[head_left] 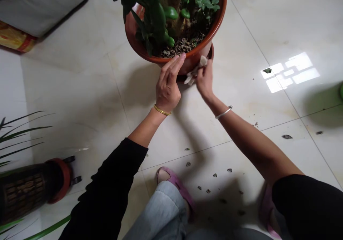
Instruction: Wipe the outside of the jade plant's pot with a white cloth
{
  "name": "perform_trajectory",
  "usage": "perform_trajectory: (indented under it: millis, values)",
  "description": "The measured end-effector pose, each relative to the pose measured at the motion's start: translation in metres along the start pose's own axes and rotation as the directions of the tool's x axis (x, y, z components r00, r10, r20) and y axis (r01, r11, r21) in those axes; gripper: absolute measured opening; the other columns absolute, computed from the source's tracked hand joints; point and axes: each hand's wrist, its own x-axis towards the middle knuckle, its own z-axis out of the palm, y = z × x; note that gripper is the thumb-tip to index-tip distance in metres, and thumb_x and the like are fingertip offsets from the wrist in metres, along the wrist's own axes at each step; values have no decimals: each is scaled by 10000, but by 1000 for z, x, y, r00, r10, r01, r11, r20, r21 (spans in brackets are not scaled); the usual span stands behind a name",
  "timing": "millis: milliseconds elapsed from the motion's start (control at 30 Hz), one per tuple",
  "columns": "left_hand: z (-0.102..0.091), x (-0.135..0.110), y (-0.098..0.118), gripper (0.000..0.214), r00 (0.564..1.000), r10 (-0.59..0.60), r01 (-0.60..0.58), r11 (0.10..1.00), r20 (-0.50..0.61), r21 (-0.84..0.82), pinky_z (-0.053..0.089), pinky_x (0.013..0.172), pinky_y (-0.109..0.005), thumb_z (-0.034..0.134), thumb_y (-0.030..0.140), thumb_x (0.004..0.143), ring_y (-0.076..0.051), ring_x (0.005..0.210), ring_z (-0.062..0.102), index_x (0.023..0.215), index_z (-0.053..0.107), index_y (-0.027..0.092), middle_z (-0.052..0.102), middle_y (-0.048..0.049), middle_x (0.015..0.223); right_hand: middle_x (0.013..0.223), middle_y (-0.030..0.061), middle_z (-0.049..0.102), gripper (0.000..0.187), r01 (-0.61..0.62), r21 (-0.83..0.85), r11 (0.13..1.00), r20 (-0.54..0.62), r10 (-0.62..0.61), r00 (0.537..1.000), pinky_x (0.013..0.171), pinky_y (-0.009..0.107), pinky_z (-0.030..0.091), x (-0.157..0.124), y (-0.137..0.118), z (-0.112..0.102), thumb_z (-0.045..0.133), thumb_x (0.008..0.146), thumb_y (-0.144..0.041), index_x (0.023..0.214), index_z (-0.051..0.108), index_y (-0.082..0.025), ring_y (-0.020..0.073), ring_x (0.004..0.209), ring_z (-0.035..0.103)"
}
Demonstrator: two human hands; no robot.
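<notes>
A large brown glazed plant pot [206, 43] stands on the pale tiled floor, filled with soil, dry bits and a green succulent plant [158, 14]. My left hand [168, 86] rests against the pot's near rim, fingers held together and stretched up to the edge, holding nothing. My right hand [205, 79] is closed on a crumpled whitish cloth [195, 72], pressed against the pot's lower wall near its saucer. Both wrists wear bangles.
Dry leaf scraps [214, 175] lie scattered on the tiles near my pink slippers [177, 182]. A dark pot on a red wheeled stand [53, 179] with long leaves sits at lower left. A grey appliance [40, 0] stands at upper left.
</notes>
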Motion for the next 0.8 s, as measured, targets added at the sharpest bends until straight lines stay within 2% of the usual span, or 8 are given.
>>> perform_trajectory:
  millis: [33, 167, 233, 300, 367, 467, 633, 800]
  values:
    - [1, -3, 2, 623, 1000, -23, 22, 1000, -7, -19, 332, 1324, -465, 170, 564, 1101, -220, 1536, 483, 1507, 536, 265, 627, -101, 1531, 1146, 103, 550, 185, -8, -7, 1000, -15, 8, 1000, 1101, 512, 493, -14, -9, 9, 354, 1060, -396, 1071, 486, -267, 259, 1161, 528]
    - [7, -30, 4, 495, 993, -119, 121, 990, 29, -79, 365, 1293, -487, 423, 606, 1054, -260, 1493, 534, 1350, 641, 275, 670, -106, 1471, 1011, 66, 530, 176, -3, 43, 999, 156, -3, 988, 962, 459, 545, -74, -37, 27, 405, 1048, -431, 979, 441, -274, 230, 979, 526]
    - [12, -48, 5, 439, 985, -164, 168, 981, 48, -101, 396, 1268, -495, 511, 559, 1033, -265, 1467, 556, 1328, 647, 263, 653, -123, 1485, 994, 58, 520, 243, -18, 20, 1000, 162, 14, 987, 929, 447, 529, -93, -42, 16, 432, 1035, -497, 941, 427, -273, 223, 941, 523]
    - [20, -65, 9, 402, 948, -301, 316, 928, 104, -198, 498, 1176, -443, 602, 505, 994, -252, 1347, 647, 1307, 664, 259, 665, -124, 1458, 957, 44, 532, 315, -81, 13, 997, 203, 77, 976, 873, 429, 524, -103, -42, -6, 457, 1019, -568, 910, 414, -275, 214, 900, 539]
    - [30, -74, 16, 296, 840, -487, 543, 765, 240, -347, 603, 970, -332, 677, 439, 948, -199, 1038, 763, 1163, 726, 242, 770, -90, 1210, 878, 13, 560, 378, -214, 41, 976, 287, 193, 938, 759, 387, 523, -105, -39, -28, 477, 1001, -640, 909, 397, -282, 191, 799, 560]
    - [46, -72, 26, 81, 643, -654, 752, 440, 399, -492, 581, 709, -210, 728, 280, 898, -112, 670, 709, 904, 723, 199, 752, -9, 783, 762, -40, 559, 445, -361, 92, 928, 335, 313, 889, 598, 299, 460, -102, -32, -53, 532, 951, -714, 934, 398, -290, 141, 630, 523]
    - [70, -40, 29, 163, 430, -841, 777, 159, 329, -609, 486, 522, -169, 638, 101, 911, -80, 527, 609, 793, 593, 204, 663, 42, 635, 681, -87, 464, 461, -420, 168, 892, 172, 393, 903, 456, 228, 318, -79, -22, -79, 771, 784, -589, 959, 460, -298, 96, 536, 401]
    - [86, -23, 23, 198, 285, -917, 746, 29, 278, -666, 467, 533, -160, 604, 96, 923, -69, 545, 588, 770, 550, 208, 623, 50, 657, 879, -36, 647, 484, -538, 400, 742, 169, 517, 839, 532, 232, 462, -48, -13, -109, 845, 589, -339, 975, 559, -280, 101, 648, 587]
